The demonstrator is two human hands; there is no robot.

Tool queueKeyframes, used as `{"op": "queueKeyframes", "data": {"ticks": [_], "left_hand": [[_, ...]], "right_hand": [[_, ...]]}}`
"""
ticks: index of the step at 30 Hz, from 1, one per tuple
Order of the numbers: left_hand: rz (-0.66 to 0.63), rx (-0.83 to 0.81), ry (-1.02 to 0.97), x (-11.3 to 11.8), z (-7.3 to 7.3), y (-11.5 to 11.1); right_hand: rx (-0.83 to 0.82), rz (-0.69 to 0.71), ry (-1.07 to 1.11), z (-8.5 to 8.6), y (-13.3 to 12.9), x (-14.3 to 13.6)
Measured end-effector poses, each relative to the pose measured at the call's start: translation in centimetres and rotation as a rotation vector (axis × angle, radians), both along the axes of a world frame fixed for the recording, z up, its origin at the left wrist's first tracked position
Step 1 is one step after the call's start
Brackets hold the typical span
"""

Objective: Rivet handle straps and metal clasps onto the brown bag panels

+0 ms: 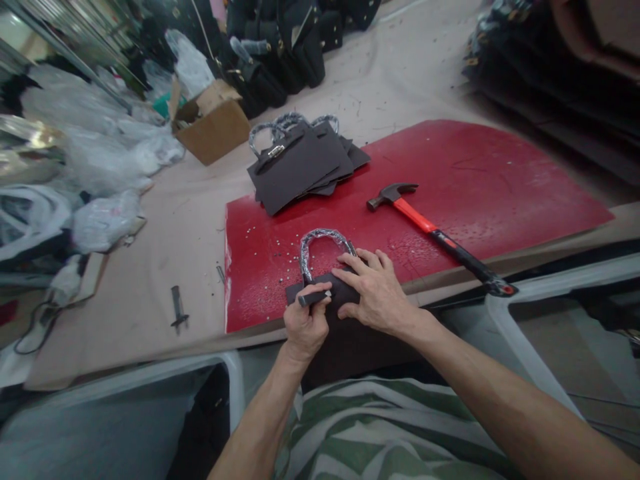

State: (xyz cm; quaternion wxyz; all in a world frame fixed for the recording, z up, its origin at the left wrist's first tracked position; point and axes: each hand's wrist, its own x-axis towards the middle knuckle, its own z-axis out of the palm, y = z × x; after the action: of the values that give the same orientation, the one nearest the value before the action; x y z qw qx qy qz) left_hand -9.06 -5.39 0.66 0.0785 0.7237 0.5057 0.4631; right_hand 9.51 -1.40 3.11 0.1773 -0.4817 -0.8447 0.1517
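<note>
A dark brown bag panel (345, 291) with a plastic-wrapped handle (326, 233) lies over the near edge of a red board (270, 267). My left hand (306, 330) is closed on a short dark strip with a silvery tip (314, 298), just over the panel's left part; whether it is a strap or a tool, I cannot tell. Flat on the panel's right part rests my right hand (375, 290), fingers spread, fingertips near the handle's right base. The panel's lower part hangs down towards my lap.
On the board lie a claw hammer (425, 227), a pile of panels with wrapped handles (300, 167) and scattered small bits. A punch-like tool (177, 308) lies left. Behind are a cardboard box (213, 130) and black bags (280, 53); white bins (560, 287) stand below the edge.
</note>
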Motion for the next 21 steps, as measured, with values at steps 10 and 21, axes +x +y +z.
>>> {"op": "queueKeyframes", "data": {"ticks": [10, 21], "left_hand": [[0.0, -0.098, -0.015, 0.2, 0.1, 0.5], [-0.071, -0.08, -0.052, 0.6, -0.3, 1.0]], "right_hand": [[0.205, -0.185, 0.384, 0.9, 0.6, 4.3], [-0.159, -0.474, -0.192, 2.4, 4.6, 14.9]]}}
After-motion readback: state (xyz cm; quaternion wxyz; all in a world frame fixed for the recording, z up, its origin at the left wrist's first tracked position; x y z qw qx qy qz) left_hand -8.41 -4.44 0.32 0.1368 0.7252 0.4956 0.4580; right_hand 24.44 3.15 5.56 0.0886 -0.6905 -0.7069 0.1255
